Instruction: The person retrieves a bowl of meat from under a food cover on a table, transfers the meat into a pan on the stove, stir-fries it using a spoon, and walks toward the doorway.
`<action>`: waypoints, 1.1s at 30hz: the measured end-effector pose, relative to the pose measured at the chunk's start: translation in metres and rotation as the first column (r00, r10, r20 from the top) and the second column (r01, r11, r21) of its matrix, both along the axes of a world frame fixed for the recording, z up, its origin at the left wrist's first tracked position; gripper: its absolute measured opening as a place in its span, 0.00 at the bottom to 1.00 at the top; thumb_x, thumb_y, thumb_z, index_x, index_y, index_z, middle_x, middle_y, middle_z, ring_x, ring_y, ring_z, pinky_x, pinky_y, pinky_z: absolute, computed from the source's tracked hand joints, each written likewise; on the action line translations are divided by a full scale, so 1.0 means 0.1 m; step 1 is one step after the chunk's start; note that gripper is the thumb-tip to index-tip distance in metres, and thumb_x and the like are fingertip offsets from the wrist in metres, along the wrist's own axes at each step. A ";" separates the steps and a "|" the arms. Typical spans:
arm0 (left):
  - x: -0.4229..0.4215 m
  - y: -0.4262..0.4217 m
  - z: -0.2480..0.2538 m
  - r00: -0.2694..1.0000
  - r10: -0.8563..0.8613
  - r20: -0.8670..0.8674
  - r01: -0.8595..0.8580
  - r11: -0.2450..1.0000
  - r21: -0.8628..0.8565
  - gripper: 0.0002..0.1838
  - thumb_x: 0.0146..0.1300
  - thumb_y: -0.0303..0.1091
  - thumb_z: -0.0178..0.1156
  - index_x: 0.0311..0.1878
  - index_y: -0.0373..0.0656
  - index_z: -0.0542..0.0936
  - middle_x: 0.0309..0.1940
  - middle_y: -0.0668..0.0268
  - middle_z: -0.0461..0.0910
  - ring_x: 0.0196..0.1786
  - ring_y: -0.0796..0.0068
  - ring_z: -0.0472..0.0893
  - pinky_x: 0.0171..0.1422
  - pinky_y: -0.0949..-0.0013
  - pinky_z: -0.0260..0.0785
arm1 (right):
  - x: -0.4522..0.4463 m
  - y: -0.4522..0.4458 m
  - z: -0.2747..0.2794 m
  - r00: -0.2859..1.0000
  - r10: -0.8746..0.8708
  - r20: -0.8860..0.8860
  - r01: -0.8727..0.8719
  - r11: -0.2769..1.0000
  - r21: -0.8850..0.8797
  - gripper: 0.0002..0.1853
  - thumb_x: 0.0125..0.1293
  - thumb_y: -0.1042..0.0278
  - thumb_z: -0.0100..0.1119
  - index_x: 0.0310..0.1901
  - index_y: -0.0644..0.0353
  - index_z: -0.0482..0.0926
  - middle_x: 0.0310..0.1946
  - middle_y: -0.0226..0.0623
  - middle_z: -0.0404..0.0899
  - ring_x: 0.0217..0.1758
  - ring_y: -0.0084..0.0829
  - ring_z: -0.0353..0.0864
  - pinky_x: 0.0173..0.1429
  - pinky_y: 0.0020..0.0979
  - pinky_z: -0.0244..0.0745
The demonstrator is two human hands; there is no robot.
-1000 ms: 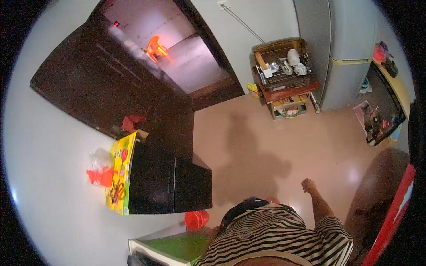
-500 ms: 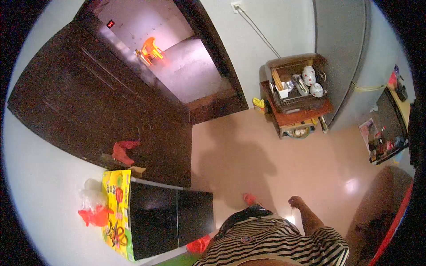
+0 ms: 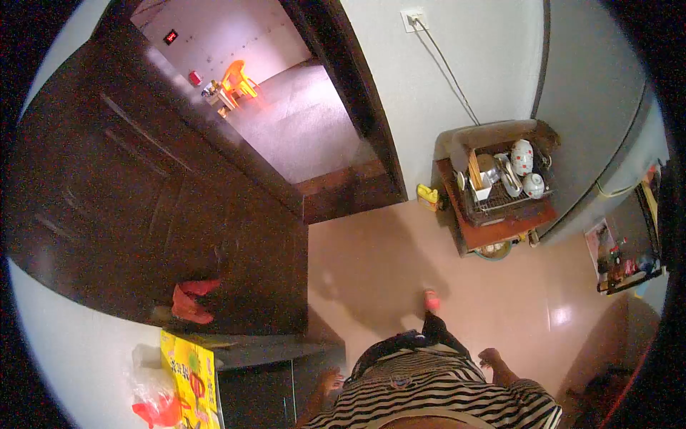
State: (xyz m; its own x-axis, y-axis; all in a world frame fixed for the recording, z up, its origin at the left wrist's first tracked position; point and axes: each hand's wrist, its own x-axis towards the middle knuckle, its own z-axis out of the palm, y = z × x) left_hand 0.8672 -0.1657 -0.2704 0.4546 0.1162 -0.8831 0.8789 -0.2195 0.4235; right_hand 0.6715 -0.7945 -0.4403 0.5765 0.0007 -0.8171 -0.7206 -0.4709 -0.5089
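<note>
My right hand (image 3: 489,357) hangs over the floor to the right of my striped shirt (image 3: 429,382), fingers curled, and whether anything is in it is too small to tell. To the left of the shirt, my left hand (image 3: 330,382) is partly visible beside the black cabinet (image 3: 257,390); its fingers are blurred. One foot in a pink slipper (image 3: 431,299) is stretched forward on the tiled floor (image 3: 379,250).
A dark door (image 3: 143,193) stands open on the left, with an orange chair (image 3: 238,80) beyond the doorway. A dish rack (image 3: 504,186) with bowls stands on a small red-brown stand (image 3: 493,232) beside the fridge (image 3: 593,121). A yellow bottle (image 3: 428,196) is near it.
The doorway, dish rack and fridge appear nearer. The black cabinet has slid down toward the lower left edge. My left hand has come into view, and a slippered foot has swung forward.
</note>
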 end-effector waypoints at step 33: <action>5.19 0.46 -0.50 0.997 0.075 -0.009 -0.075 0.983 -0.166 0.19 0.66 0.47 0.56 0.47 0.40 0.75 0.49 0.52 0.77 0.45 0.58 0.79 0.44 0.56 0.72 | 7.07 0.50 1.50 0.922 0.385 -0.031 -0.377 0.881 -0.285 0.16 0.57 0.55 0.69 0.27 0.61 0.81 0.16 0.36 0.75 0.19 0.31 0.75 0.29 0.37 0.76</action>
